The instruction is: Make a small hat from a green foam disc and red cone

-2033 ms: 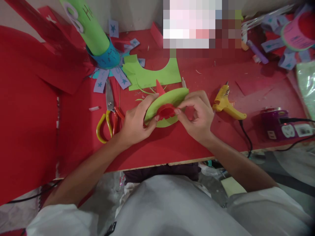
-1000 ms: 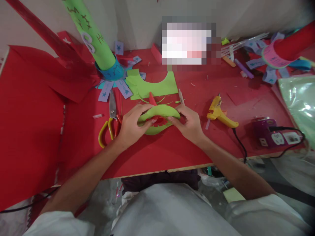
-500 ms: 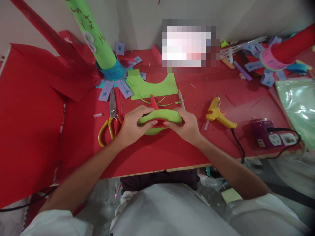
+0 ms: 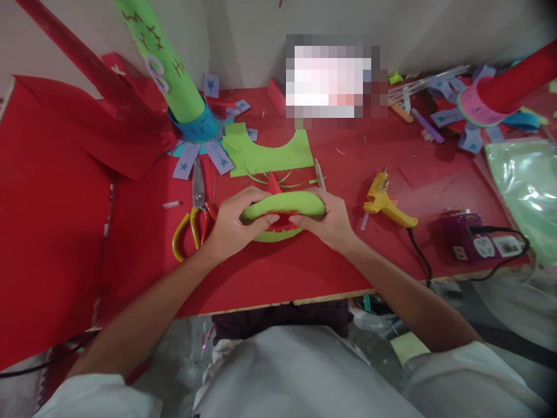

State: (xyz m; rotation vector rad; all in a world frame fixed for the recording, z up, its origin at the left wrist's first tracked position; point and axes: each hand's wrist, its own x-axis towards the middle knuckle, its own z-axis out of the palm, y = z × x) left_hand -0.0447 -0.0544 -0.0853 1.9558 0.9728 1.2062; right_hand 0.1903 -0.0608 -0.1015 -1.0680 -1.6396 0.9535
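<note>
Between my two hands is a round green foam ring (image 4: 282, 202) with a red inner piece whose lower edge is notched. My left hand (image 4: 237, 223) grips its left side, thumb on the red part and fingers behind the green rim. On the opposite side my right hand (image 4: 328, 220) holds it the same way, its thumb close to the left one. A pointed red piece (image 4: 274, 183) sticks up behind the ring. Just beyond lies a green foam sheet (image 4: 274, 159) with a curved cut-out, thin green strips and a pale slim cutter or pen (image 4: 319, 175).
Scissors (image 4: 198, 200) with yellow and red handles lie at left, beside a large red sheet (image 4: 52, 220). A lettered green tube (image 4: 174, 75) stands behind them. To the right are a yellow glue gun (image 4: 387, 200) and a purple power socket box (image 4: 465, 235).
The ring has tilted slightly, so more of its lower green edge and the notched red part shows. Both hands keep their hold in nearly the same place.
</note>
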